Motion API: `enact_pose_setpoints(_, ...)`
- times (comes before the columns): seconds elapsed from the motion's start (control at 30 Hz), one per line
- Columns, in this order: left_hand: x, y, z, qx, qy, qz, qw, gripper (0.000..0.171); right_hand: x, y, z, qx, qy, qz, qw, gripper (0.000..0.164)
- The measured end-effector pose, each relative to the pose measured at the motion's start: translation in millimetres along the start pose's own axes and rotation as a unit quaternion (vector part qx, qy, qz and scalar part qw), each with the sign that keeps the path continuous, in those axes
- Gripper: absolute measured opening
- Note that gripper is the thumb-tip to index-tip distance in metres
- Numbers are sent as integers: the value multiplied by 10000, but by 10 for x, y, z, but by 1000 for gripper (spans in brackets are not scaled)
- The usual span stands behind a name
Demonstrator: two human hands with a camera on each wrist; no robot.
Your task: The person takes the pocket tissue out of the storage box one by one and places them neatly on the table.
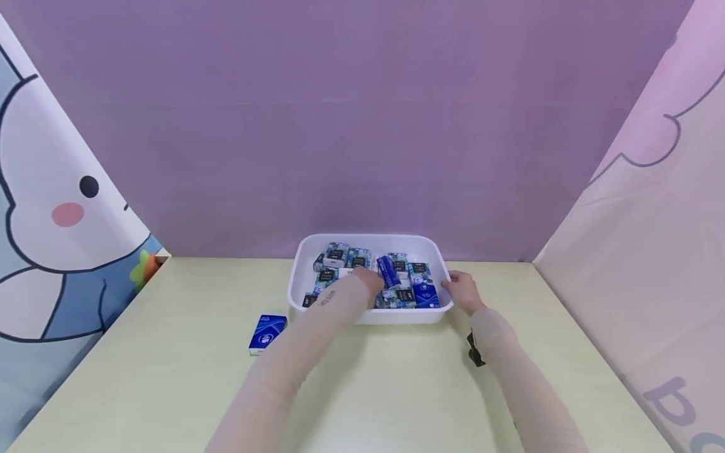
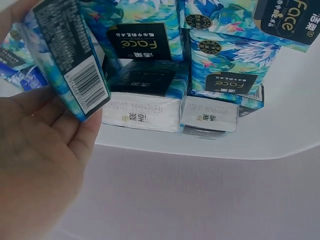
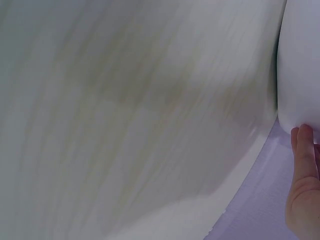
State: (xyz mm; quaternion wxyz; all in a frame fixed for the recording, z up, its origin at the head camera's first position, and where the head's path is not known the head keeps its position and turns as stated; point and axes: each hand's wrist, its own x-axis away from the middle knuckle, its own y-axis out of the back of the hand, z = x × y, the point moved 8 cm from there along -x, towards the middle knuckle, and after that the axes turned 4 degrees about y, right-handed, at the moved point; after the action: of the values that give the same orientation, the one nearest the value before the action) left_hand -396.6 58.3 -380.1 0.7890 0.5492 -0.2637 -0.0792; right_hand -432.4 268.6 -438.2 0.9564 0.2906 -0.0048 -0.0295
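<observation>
A white plastic tub [image 1: 404,316] holds several small tissue packs with blue-green floral print and black labels, such as one floral pack [image 2: 230,57] near the wall. Over the tub's middle, my left hand [image 1: 370,281] grips a floral tissue pack [image 2: 67,55] between thumb and fingers, its barcode side showing in the left wrist view. My right hand [image 1: 464,292] holds the tub's right rim, its fingers [image 3: 305,155] against the outer wall. Plain dark-blue packs lie among the floral ones, including a tilted blue pack [image 1: 388,272] beside the left hand.
On the table [image 1: 187,377], left of the tub, lies a separate blue tissue pack [image 1: 267,332], partly behind my left sleeve. A purple backdrop [image 1: 362,126] rises close behind the tub. Printed cloth panels stand at both sides. A black device [image 1: 474,352] shows at my right wrist.
</observation>
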Motion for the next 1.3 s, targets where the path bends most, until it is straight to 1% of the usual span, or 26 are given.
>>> enact_pose_setpoints(0.07, 8, 8, 32, 264, 56, 33, 9996, 17, -7, 3, -1, 7, -9, 3, 10000, 43)
enact_pose_setpoints(0.1, -3, 5, 42, 296, 45, 44, 9995, 18, -9, 5, -2, 18, -13, 9, 10000, 43)
enact_pose_setpoints(0.17, -43, -3, 54, 195, -49, 22, 9998, 23, -12, 9, -6, 36, -26, 15, 10000, 43)
enact_pose_setpoints(0.27, -132, -34, 86, 347, -51, 85, 9993, 34, -24, 18, -21, 62, -40, 19, 10000, 43)
enact_pose_setpoints(0.33, -158, -21, 98, 335, -87, 70, 9994, 38, -25, 31, -24, 53, -30, 21, 10000, 43)
enact_pose_setpoints(0.37, -169, -22, 109, 455, -69, 100, 9989, 39, -26, 38, -29, 46, -31, 32, 10000, 44)
enact_pose_setpoints(0.43, -156, -3, 123, 645, -42, 155, 9978, 42, -20, 60, -12, 85, 43, -3, 10000, 43)
enact_pose_setpoints(0.5, -147, 21, 125, 622, -157, 135, 9979, 45, -11, 70, -11, 47, 17, -6, 10000, 43)
enact_pose_setpoints(0.6, -143, 35, 151, 936, -190, 128, 9953, 55, -19, 73, -19, 43, 11, -41, 10000, 43)
enact_pose_setpoints(0.63, -138, 38, 165, 1094, -171, 127, 9938, 54, -29, 63, -41, -6, -62, -8, 10000, 43)
enact_pose_setpoints(0.73, -150, 45, 211, 1500, -144, 44, 9886, 55, -37, 56, -37, 70, -44, -9, 10000, 43)
enact_pose_setpoints(0.83, -174, 45, 260, 1680, -165, -35, 9856, 51, -48, 41, -38, 78, -75, 21, 9999, 43)
enact_pose_setpoints(0.9, -195, 46, 289, 1719, -220, -108, 9848, 57, -57, 34, -36, 72, -81, 31, 9999, 43)
enact_pose_setpoints(0.97, -201, 42, 323, 1848, -234, -105, 9824, 63, -68, 27, -38, 41, -92, 41, 9999, 43)
enact_pose_setpoints(1.1, -165, 53, 377, 2067, -227, -74, 9781, 79, -90, 17, -40, 39, -105, 19, 9999, 44)
enact_pose_setpoints(1.17, -134, 64, 403, 2079, -196, -48, 9779, 85, -96, 11, -46, 34, -134, 19, 9999, 44)
enact_pose_setpoints(1.3, -57, 86, 455, 2035, -120, 4, 9790, 90, -99, -6, -50, 15, -166, 52, 9998, 44)
